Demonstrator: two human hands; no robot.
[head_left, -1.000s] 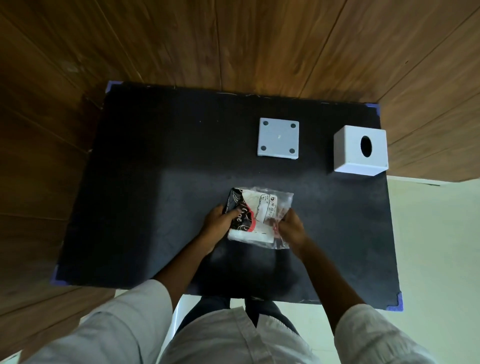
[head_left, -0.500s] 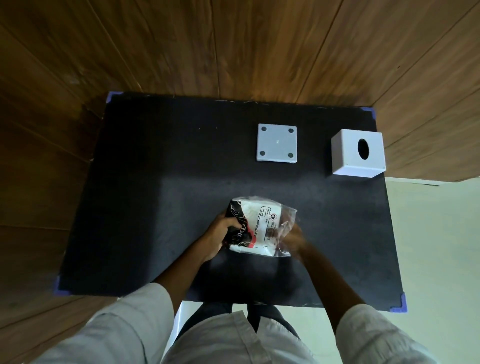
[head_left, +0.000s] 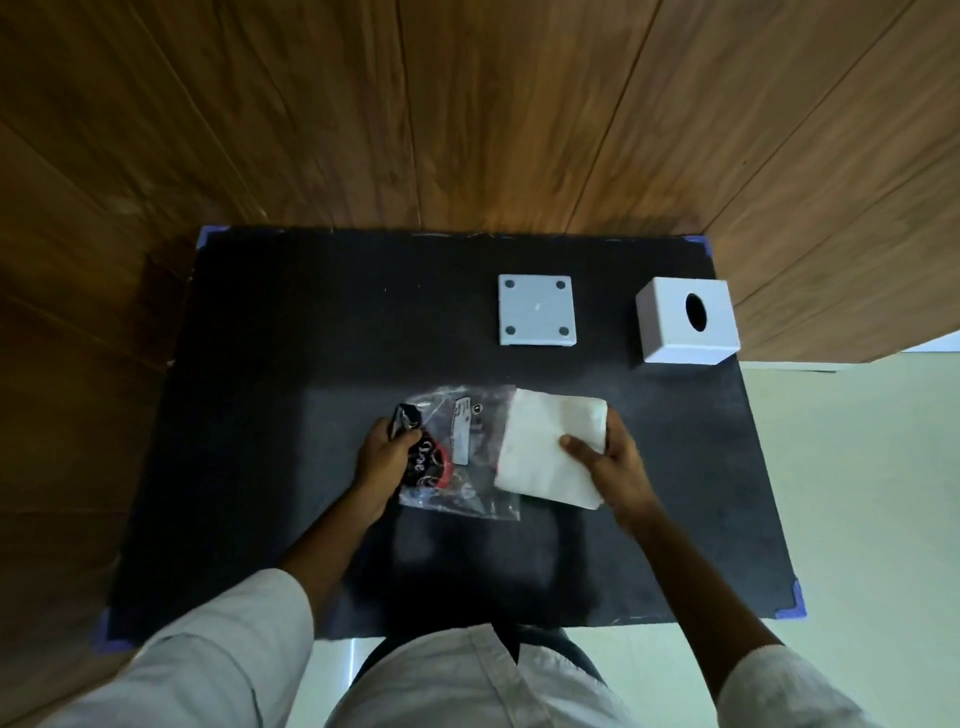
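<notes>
A clear plastic bag (head_left: 467, 457) with a black-and-red printed end lies on the black table mat (head_left: 260, 415) near the middle front. My left hand (head_left: 384, 457) grips the bag's black printed left end. My right hand (head_left: 608, 462) holds a white stack of tissues (head_left: 545, 447), thumb on top and fingers round its right edge. The stack is out of the bag, just to the right of its open side and overlapping it.
A white square plate with four corner dots (head_left: 536, 317) lies at the back of the mat. A white cube box with an oval hole on top (head_left: 685, 327) stands at the back right. Wood panels surround the mat; pale floor lies to the right.
My right hand has pulled the white tissue stack out of the bag toward the right. The bag now lies flatter, and my left hand still holds its left end.
</notes>
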